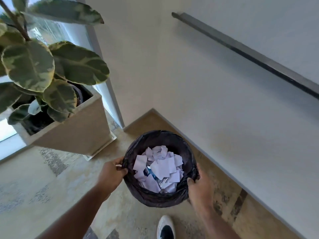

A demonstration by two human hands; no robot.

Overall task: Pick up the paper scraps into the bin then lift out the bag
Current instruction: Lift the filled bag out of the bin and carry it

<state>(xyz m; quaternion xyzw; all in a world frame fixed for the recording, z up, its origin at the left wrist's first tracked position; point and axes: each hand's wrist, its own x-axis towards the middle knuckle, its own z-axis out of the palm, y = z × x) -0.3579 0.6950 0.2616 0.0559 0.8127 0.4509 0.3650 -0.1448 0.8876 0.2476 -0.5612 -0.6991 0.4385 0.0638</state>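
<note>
— What sits nearest the camera?

— A white shoe [165, 227] with a dark opening, planted on the pale tiled floor [43, 187] at the bottom edge. Two bare forearms reach forward from either side of it.

— And the hands?

— The left hand [111, 175] pinches the black bag [155, 197] at its left rim, fingers and thumb closed on a fold of the plastic. The right hand [200, 185] is clamped on the right rim the same way, thumb on top of the bunched edge.

— Where is the bag?

— On the floor between the hands, close to the wall, its mouth held open and round. Whether a bin stands inside it I cannot tell; only black plastic shows.

— The paper?

— The paper scraps [160, 168], white and pale lilac, lie piled inside the bag, filling its bottom.

— Beyond that?

— A square beige planter [77, 131] stands to the left, holding a plant with broad variegated leaves [29, 66]. A white wall [189, 83] rises behind the bag, and a grey handrail [250, 54] runs slantwise across it.
</note>
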